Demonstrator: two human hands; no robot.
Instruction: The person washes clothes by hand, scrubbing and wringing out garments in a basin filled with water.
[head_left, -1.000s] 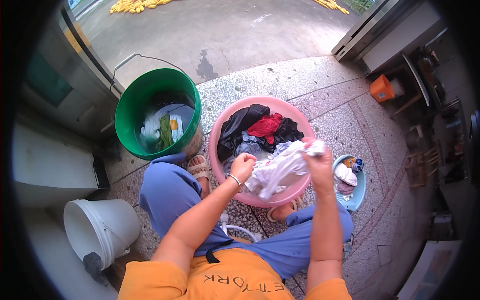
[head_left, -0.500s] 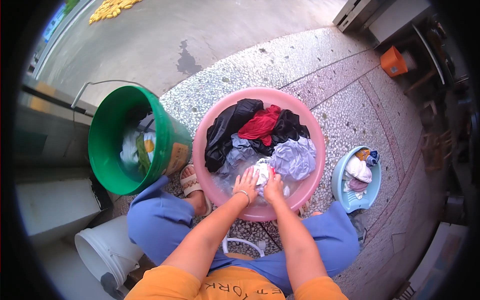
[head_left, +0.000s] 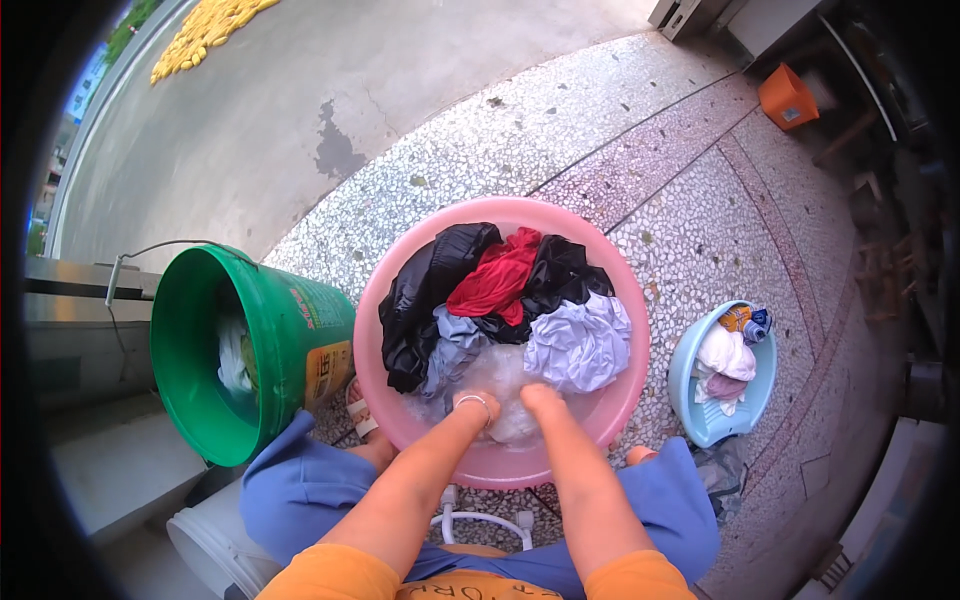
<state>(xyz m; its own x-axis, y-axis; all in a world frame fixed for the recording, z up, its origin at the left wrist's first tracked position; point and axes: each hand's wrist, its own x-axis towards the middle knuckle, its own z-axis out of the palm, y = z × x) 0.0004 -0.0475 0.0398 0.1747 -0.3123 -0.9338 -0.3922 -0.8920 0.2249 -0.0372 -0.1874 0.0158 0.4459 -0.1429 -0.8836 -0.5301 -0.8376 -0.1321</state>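
Observation:
A large pink basin [head_left: 627, 420] stands before me with soapy water and laundry in it. My left hand [head_left: 480, 405], with a bracelet at the wrist, is sunk in the cloudy water [head_left: 500, 372] near the basin's front. Close beside it, my right hand [head_left: 541, 396] dips into the same water. The fingers of both are hidden, as is anything they hold. Around the far side lie a dark shiny garment [head_left: 428, 290], a red cloth [head_left: 497, 277], a black cloth [head_left: 565, 268], a grey-blue cloth [head_left: 455, 345] and a crumpled pale lavender garment [head_left: 580, 343].
A green bucket [head_left: 318, 345] with clothes inside tilts at the left. Behind my left knee is a white bucket [head_left: 205, 540]. To the right, a small light-blue basin [head_left: 707, 427] holds socks and small cloths. An orange bin [head_left: 787, 97] stands far right; yellow corn cobs [head_left: 210, 38] lie far left.
Both hands have gone down into the water, and the white cloth with dark print that they pressed is no longer visible. The whole view has shifted slightly.

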